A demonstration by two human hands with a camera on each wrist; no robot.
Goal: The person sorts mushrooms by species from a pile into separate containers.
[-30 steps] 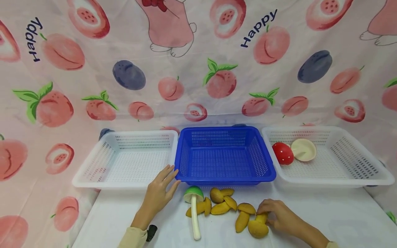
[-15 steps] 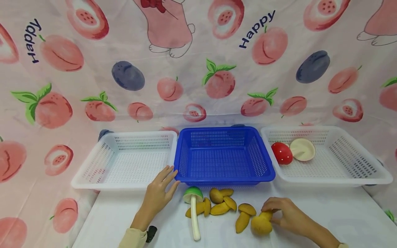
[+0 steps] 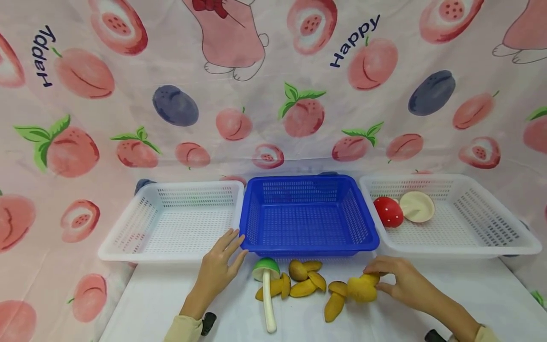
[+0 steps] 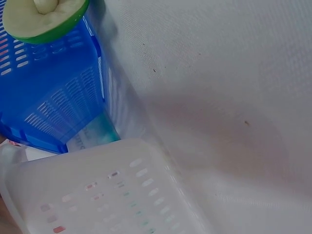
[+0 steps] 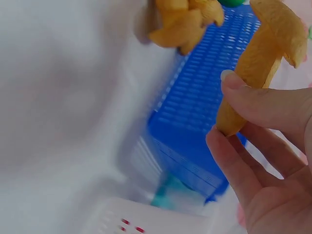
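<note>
My right hand (image 3: 401, 280) pinches a yellow toy mushroom (image 3: 362, 289) by its stem, cap toward the left. In the right wrist view, the thumb and fingertips grip the stem's lower end, and the mushroom (image 5: 258, 61) overlaps the blue basket. My left hand (image 3: 220, 259) lies with fingers extended, fingertips at the blue basket's (image 3: 309, 248) front left corner beside the left white basket (image 3: 171, 256). A long-stemmed mushroom with a green cap (image 3: 266, 269) lies right of it, across a yellow mushroom (image 3: 273, 288). Another yellow mushroom (image 3: 334, 304) lies beside the held one.
Two more yellow mushrooms lie close together, one behind (image 3: 298, 270) and one in front (image 3: 305, 287), before the blue basket. The right white basket (image 3: 466, 251) holds a red, white-dotted mushroom cap (image 3: 389, 212) and a cream round piece (image 3: 419, 207). A peach-print cloth (image 3: 273, 95) hangs behind.
My right hand has raised the yellow mushroom from beside its neighbour and moved it away from me and slightly right. The left hand has stayed in place.
</note>
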